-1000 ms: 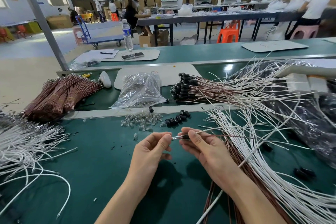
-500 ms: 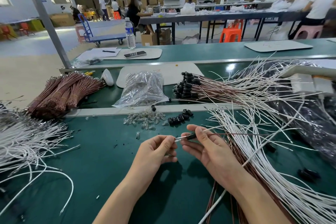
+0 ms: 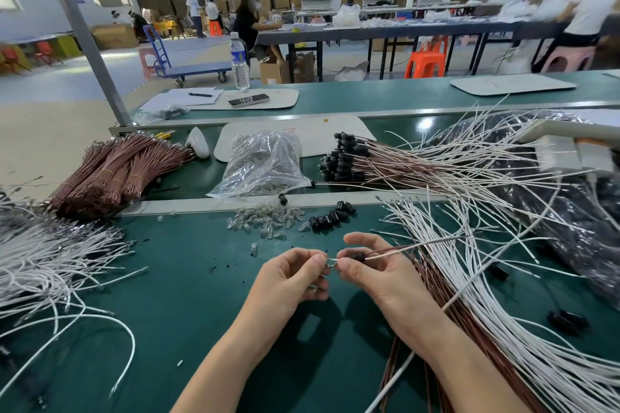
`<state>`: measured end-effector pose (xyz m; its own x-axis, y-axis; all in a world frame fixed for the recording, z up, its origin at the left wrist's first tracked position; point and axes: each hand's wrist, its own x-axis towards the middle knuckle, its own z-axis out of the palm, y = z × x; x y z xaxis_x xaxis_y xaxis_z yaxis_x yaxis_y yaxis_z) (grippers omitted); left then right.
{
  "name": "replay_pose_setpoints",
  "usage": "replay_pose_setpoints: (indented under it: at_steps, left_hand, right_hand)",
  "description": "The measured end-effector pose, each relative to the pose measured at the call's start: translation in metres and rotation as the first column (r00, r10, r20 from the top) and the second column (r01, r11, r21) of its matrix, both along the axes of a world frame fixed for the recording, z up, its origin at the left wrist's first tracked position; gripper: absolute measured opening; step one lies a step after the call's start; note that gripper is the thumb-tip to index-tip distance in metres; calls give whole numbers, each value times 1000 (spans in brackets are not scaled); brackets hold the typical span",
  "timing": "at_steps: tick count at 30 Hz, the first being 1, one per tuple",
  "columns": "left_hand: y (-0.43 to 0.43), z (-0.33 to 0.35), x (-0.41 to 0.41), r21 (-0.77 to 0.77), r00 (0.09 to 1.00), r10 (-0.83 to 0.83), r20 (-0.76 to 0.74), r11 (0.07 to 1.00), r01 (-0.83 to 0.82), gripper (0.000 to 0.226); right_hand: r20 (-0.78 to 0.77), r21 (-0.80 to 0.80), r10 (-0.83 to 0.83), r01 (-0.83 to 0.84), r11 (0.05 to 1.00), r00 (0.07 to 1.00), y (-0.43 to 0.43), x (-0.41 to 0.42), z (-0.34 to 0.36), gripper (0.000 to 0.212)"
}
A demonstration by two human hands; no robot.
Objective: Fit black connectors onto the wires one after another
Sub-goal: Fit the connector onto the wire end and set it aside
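Over the worktop (image 3: 201, 312), your left grip (image 3: 295, 278) is pinching the bare tip of the wire (image 3: 402, 250); your right grip (image 3: 379, 275) is clasping it at the connector (image 3: 359, 257) threaded on. The label on the bottle (image 3: 240, 60) is showing too blurred to read.

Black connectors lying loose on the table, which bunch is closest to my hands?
The short row just beyond your right hand, next to the clear bulbs. The other loose ones lie far right among the white wires.

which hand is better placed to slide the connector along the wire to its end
Probably right: the right hand grips the wire at the connector, while the left hand only pinches the wire's tip.
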<state>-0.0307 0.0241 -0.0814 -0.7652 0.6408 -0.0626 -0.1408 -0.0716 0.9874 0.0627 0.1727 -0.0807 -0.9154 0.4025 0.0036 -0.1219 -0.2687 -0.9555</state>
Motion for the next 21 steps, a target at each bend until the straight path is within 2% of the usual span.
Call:
replay_pose_setpoints:
  at_steps: [5, 10, 17, 21]
  left_hand:
    - [1, -2, 0, -7, 1000, -2, -4, 1000, 2, 13]
    - [0, -3, 0, -7, 1000, -17, -8, 1000, 17, 15]
    - [0, -3, 1, -30, 998, -14, -61, 999, 12, 13]
    - [1, -5, 2, -42, 996, -9, -87, 999, 6, 12]
  right_hand:
    - [0, 122, -20, 20, 992, 1000, -1, 1, 0, 38]
    - [-14, 158, -38, 40, 987, 999, -2, 3, 2, 29]
    - [-20, 256, -85, 88, 963, 996, -5, 3, 3, 33]
    - [-32, 258, -103, 107, 960, 994, -5, 3, 4, 31]
